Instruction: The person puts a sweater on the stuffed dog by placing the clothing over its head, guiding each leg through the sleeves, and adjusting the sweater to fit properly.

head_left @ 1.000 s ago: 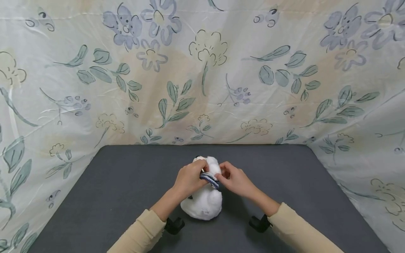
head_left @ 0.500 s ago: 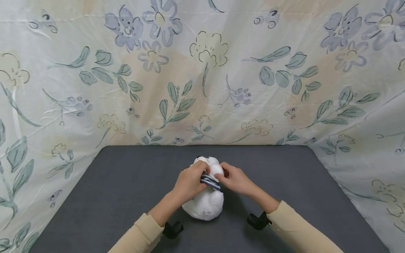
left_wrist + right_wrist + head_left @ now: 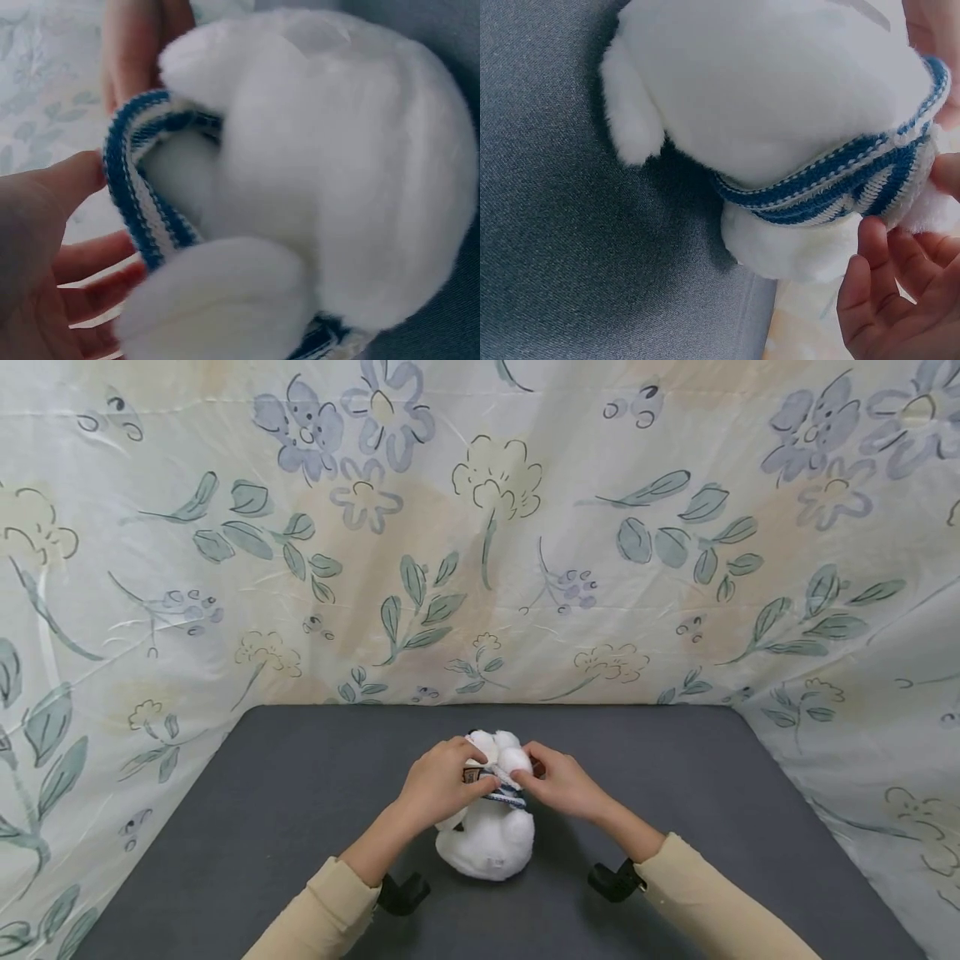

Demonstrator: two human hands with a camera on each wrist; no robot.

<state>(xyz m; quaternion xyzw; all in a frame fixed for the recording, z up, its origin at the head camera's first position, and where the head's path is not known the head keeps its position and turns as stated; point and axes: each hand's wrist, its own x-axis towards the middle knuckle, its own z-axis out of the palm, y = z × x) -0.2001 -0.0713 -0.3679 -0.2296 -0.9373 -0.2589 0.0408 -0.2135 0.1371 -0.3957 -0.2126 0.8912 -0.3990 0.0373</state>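
Note:
A white plush toy (image 3: pixel 486 843) sits on the grey table with its back towards me. Round its neck runs a blue-and-white striped knit garment (image 3: pixel 810 184), whose band forms a loose loop standing off the fur in the left wrist view. My left hand (image 3: pixel 442 783) is at the left of the neck, thumb against the loop (image 3: pixel 124 161) and fingers spread behind it. At the other side, my right hand (image 3: pixel 558 783) pinches the garment's edge between thumb and fingers, beside the toy's head (image 3: pixel 506 752). The toy's face is turned away.
The grey tabletop (image 3: pixel 315 777) ends at a floral cloth (image 3: pixel 495 568) hanging behind and at the sides. Black wrist mounts (image 3: pixel 403 893) hang below both sleeves, low over the table.
My left hand has drawn back a little to the left and its fingers have spread, uncovering more of the striped knit. The plush toy has shifted slightly right. My right hand stays almost still.

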